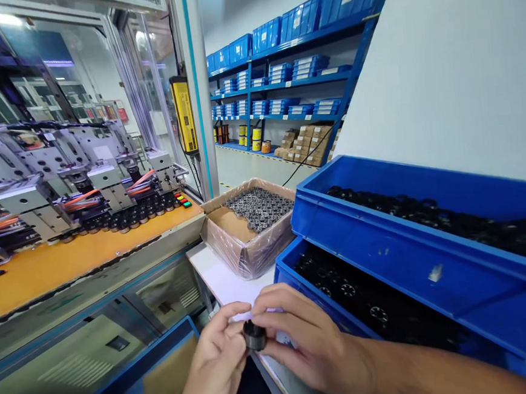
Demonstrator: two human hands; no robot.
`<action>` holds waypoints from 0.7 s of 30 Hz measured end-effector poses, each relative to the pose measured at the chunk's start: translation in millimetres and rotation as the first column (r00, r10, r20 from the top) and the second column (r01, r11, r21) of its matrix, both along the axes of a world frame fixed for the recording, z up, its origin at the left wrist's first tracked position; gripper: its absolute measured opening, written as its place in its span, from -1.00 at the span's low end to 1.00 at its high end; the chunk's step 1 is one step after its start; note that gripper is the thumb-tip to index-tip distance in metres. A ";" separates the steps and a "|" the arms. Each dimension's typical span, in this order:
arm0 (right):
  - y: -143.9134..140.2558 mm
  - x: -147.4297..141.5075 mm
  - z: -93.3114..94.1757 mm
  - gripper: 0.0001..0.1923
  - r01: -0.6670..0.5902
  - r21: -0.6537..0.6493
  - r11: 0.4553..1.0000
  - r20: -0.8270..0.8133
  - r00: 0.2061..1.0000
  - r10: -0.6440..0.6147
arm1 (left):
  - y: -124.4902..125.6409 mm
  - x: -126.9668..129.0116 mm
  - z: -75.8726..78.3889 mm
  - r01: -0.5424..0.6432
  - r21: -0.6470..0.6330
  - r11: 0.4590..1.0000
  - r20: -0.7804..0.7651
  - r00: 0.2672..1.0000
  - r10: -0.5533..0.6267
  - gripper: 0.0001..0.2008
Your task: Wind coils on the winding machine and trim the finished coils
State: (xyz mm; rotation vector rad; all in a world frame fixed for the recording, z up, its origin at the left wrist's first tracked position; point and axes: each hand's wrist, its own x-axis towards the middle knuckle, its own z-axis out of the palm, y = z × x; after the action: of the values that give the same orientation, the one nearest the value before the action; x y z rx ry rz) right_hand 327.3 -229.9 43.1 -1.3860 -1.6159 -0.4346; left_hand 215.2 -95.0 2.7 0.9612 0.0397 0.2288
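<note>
A white desk (238, 289) bears a plastic-wrapped carton (244, 256). Dark round parts (123, 222) stand massed along an orange desk (68, 270), beside small coloured blocks (183, 199). Blue shelves (274, 51) hold blue bins (302, 21), brown boxes (308, 142) and yellow containers (256, 139).

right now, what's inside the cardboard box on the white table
Inside the cardboard box, many small dark parts lie massed toward the far and right sides; a brown surface shows at the left. Whatever lies under either is covered.
</note>
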 end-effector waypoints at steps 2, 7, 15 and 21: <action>-0.3 0.0 0.5 -0.82 -0.005 0.004 1.000 -0.015 1.000 0.005 | 1.7 -1.7 -2.1 0.020 0.026 0.999 0.011 1.000 -0.020 -0.66; -2.3 -1.4 -0.6 -0.88 0.016 -0.069 0.997 0.018 1.000 -0.015 | 9.1 -0.8 3.7 -0.280 0.469 0.838 0.286 0.946 0.156 -0.82; 0.0 1.6 -5.2 -0.83 0.181 -0.157 0.971 0.165 0.974 -0.155 | 21.5 -1.6 -3.1 -0.352 0.841 0.411 0.264 0.930 0.256 -0.88; -8.3 44.6 -34.7 -0.70 0.292 -0.074 0.954 0.380 0.892 -0.243 | 119.7 -5.1 45.2 -0.200 0.977 -0.071 0.200 0.755 0.624 -0.86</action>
State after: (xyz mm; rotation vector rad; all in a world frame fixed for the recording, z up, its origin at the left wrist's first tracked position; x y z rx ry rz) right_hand 371.9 -238.2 8.4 -1.7146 -1.7787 -0.8060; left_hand 210.1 24.7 47.9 2.4631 0.6132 0.7806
